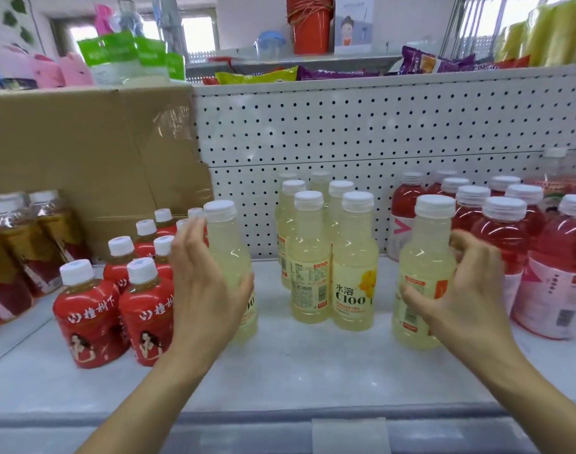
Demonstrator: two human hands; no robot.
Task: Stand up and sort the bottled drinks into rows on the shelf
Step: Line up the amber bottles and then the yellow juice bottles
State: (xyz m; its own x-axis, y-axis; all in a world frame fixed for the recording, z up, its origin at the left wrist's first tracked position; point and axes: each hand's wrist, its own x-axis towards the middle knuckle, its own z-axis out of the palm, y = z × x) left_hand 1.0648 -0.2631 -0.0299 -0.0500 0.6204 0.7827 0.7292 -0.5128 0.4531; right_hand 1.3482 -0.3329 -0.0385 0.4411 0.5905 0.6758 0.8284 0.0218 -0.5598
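Two pale yellow lemon drink bottles with white caps stand apart on the white shelf [296, 365]. My left hand [204, 296] holds the left bottle [229, 247], thumb across its front and fingers up its left side. My right hand [463, 299] holds the right bottle [424, 257], thumb on the label and fingers curled at its right side. Between them, further back, several of the same yellow bottles [313, 257] stand in two rows running to the back panel.
Small red-labelled tea bottles [90, 316] stand in rows at the left, with shrink-wrapped brown bottles [24, 244] beyond them. Pink-red drink bottles [558, 273] crowd the right. A cardboard box [83, 142] and a white pegboard [378, 126] close the back. Snack bags lie on top.
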